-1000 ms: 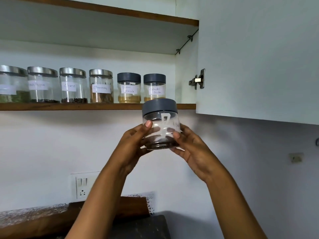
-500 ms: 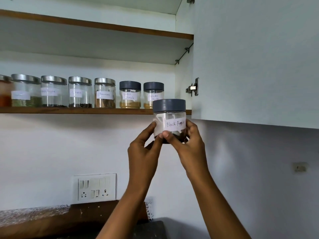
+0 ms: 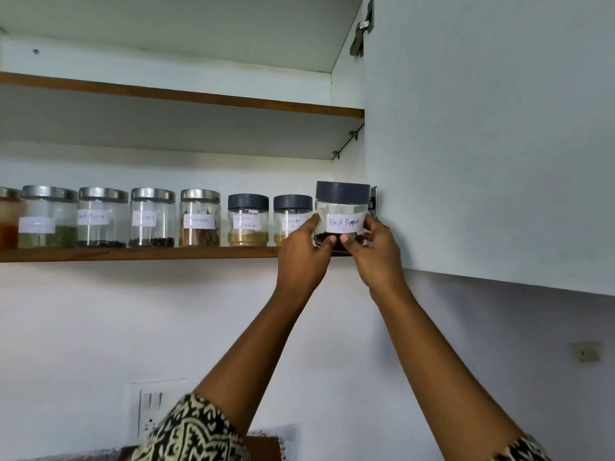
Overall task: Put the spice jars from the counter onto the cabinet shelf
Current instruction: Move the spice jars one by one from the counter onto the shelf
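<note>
You have the Black Pepper jar (image 3: 342, 214) upright, label facing you, pinched between both hands. Your left hand (image 3: 304, 257) takes its left flank, thumb low at the front and a finger up the side. Your right hand (image 3: 374, 257) mirrors that on the right flank. Right under your thumbs runs the front edge of the shelf (image 3: 133, 253), and the jar's base sits level with it. Your fingers hide the base, so I can't tell whether it is already bearing on the board or hovering just above.

Just left of your grip is a grey-lidded jar (image 3: 292, 214), close to your left fingers, and beyond it the masala jar (image 3: 248, 221). Further left run the steel-lidded jars (image 3: 152, 217), out to the frame edge. That makes seven on the shelf in view, all upright, labels forward.

Just right of your grip are the hinge (image 3: 374, 201) and the open cabinet door (image 3: 482, 144). Yours looks like the last slot in this row, and a snug one.

My read is that you're close to done with this jar: seat it, nudge it back in line with its neighbours, then release both hands. Mind the hinge on the right and the grey lid on the left. The counter sits far below your grip, almost out of view, so I can't say whether more jars wait there.
</note>
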Motion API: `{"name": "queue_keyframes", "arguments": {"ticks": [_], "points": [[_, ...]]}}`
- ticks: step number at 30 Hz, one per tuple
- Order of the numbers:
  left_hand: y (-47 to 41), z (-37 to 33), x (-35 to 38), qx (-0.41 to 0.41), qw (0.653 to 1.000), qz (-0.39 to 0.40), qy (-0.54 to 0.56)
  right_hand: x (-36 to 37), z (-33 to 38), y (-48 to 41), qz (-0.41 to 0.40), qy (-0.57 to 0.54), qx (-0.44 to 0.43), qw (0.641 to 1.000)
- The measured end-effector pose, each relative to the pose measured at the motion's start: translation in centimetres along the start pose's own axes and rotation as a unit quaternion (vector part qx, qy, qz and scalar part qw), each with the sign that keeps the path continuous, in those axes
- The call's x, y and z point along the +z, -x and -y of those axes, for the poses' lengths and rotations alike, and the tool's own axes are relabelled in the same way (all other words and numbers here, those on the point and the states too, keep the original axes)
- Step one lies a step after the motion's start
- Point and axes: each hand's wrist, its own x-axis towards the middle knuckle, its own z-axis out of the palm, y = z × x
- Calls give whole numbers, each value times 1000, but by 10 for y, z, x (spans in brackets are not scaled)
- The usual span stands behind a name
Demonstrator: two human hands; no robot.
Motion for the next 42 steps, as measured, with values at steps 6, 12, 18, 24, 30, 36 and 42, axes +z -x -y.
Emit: {"name": "queue_keyframes", "arguments": {"ticks": [6, 12, 18, 24, 30, 36, 42], "points": [[-38, 8, 17, -25, 991, 44, -122, 20, -19, -41, -16, 101, -11, 995], [-51, 10, 27, -66, 974, 62, -207, 28, -32, -52, -2, 180, -30, 983], [-56, 13, 36, -80, 968, 57, -232, 30, -33, -60, 27, 246, -31, 968], [-60, 21, 47, -95, 962, 46, -250, 34, -32, -66, 47, 282, -21, 958], [-59, 31, 62, -96, 952, 5, -289, 35, -30, -70, 42, 347, -8, 937], [-65, 37, 70, -86, 932, 5, -353, 37, -26, -67, 29, 387, -6, 922], [-65, 37, 72, -64, 923, 24, -379, 41, -23, -66, 20, 411, 3, 912]]}}
